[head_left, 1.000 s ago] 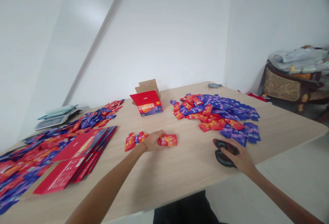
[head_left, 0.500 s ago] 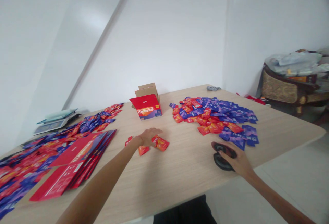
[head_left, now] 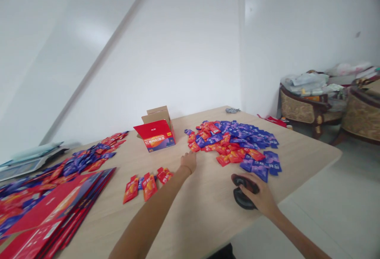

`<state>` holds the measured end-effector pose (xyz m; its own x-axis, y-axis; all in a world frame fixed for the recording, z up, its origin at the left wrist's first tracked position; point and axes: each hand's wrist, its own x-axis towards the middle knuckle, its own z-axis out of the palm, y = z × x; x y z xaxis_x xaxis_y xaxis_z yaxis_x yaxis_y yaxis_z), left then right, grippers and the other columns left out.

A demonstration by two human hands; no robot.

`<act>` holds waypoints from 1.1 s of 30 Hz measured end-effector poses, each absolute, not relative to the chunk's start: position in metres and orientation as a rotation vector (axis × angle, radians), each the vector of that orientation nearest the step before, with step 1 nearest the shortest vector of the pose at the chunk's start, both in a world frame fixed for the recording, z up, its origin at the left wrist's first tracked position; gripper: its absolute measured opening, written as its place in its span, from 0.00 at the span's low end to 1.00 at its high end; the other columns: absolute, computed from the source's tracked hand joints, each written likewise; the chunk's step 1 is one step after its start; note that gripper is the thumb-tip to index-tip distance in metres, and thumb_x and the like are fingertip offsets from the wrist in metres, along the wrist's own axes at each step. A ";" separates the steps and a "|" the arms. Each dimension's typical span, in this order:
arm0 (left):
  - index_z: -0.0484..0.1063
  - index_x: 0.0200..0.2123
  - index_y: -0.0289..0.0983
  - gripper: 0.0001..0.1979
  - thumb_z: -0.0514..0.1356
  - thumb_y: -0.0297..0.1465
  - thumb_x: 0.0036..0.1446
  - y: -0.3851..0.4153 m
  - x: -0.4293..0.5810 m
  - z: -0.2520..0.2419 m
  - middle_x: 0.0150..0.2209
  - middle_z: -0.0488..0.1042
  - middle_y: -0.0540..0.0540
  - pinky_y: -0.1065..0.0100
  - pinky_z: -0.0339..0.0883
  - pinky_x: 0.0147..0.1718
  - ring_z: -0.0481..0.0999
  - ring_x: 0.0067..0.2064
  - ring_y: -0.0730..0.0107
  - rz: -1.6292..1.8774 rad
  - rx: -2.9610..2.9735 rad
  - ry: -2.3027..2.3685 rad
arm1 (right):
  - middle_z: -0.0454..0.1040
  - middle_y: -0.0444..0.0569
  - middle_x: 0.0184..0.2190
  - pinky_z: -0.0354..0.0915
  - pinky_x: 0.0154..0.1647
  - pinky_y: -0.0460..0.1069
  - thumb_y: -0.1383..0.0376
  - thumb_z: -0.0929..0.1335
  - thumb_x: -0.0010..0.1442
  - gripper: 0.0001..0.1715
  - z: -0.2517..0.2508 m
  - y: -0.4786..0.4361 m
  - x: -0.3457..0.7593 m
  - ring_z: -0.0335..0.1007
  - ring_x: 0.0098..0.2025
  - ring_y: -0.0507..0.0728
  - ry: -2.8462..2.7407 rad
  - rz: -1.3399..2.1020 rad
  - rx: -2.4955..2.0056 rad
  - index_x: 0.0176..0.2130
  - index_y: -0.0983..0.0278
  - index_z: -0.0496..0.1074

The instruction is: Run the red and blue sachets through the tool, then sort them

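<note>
I judge the work to be at an early stage. Only a short row of orange sachets [head_left: 145, 180] lies set apart on the worktop [head_left: 202, 215], at about 9 o'clock from my left hand [head_left: 189, 162]. The big heap of red and purple sachets [head_left: 237, 142] lies loose and unsorted at 1 o'clock. The open red box [head_left: 156, 134] at 11 o'clock shows nothing inside from this angle.

My left hand holds nothing. Its fingers are loosely stretched toward the near edge of the heap, just short of touching it. My right hand [head_left: 261, 197] is cupped over a black round device [head_left: 241, 196] near the worktop's front edge, fingers draped across its top.

At 8 o'clock a stack of flat red cartons [head_left: 44, 219] is fanned out and unfolded, with a second spread of sachets [head_left: 83, 160] behind it, so most of the material looks unhandled. A scale [head_left: 26, 158] stands at the far left.

The worktop is pale wood grain with rounded corners. White walls close the room, and two upholstered armchairs [head_left: 299, 108] piled with bags stand at 3 o'clock on a light floor.
</note>
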<state>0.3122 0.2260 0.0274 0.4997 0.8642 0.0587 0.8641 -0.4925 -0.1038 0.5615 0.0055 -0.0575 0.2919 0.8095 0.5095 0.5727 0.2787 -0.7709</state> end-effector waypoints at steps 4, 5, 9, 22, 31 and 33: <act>0.69 0.57 0.36 0.18 0.61 0.38 0.68 0.259 0.334 0.026 0.54 0.72 0.41 0.54 0.74 0.48 0.76 0.50 0.59 -0.068 -2.481 -1.638 | 0.78 0.53 0.48 0.72 0.54 0.56 0.53 0.70 0.60 0.20 -0.052 0.005 0.559 0.76 0.51 0.64 -1.396 0.265 -1.410 0.48 0.59 0.79; 0.69 0.57 0.36 0.18 0.61 0.38 0.68 0.267 0.337 0.026 0.54 0.72 0.41 0.54 0.74 0.48 0.76 0.50 0.59 -0.078 -2.472 -1.643 | 0.78 0.52 0.48 0.72 0.54 0.56 0.54 0.70 0.60 0.19 -0.051 0.005 0.559 0.76 0.50 0.64 -1.401 0.265 -1.416 0.48 0.58 0.79; 0.70 0.56 0.36 0.17 0.61 0.37 0.68 0.293 0.346 0.024 0.55 0.72 0.41 0.53 0.74 0.49 0.76 0.51 0.59 -0.081 -2.488 -1.608 | 0.78 0.52 0.48 0.73 0.52 0.55 0.55 0.70 0.60 0.18 -0.048 0.005 0.557 0.77 0.49 0.63 -1.403 0.276 -1.465 0.48 0.57 0.80; 0.70 0.56 0.36 0.18 0.61 0.38 0.68 0.332 0.389 0.007 0.54 0.72 0.41 0.53 0.74 0.48 0.76 0.50 0.59 -0.090 -2.599 -1.609 | 0.77 0.52 0.50 0.74 0.54 0.57 0.54 0.70 0.61 0.19 -0.055 0.008 0.555 0.76 0.52 0.65 -1.373 0.236 -1.526 0.50 0.55 0.79; 0.69 0.57 0.36 0.18 0.61 0.38 0.68 0.333 0.376 0.025 0.55 0.71 0.40 0.52 0.73 0.49 0.75 0.51 0.58 -0.371 -2.556 -1.755 | 0.79 0.52 0.49 0.75 0.53 0.56 0.55 0.70 0.60 0.18 -0.051 0.008 0.555 0.77 0.51 0.65 -1.385 0.217 -1.521 0.48 0.55 0.80; 0.69 0.57 0.36 0.18 0.61 0.38 0.68 0.335 0.366 0.040 0.55 0.71 0.40 0.52 0.73 0.50 0.75 0.52 0.58 -0.501 -2.511 -1.834 | 0.79 0.51 0.48 0.75 0.52 0.56 0.55 0.70 0.60 0.17 -0.052 0.009 0.555 0.77 0.50 0.64 -1.400 0.221 -1.515 0.48 0.55 0.80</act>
<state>0.3664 0.3350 0.0398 0.2714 0.9297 0.2492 0.9271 -0.3220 0.1916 0.5555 0.0086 -0.0520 0.3080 0.8241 0.4754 0.6371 0.1925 -0.7464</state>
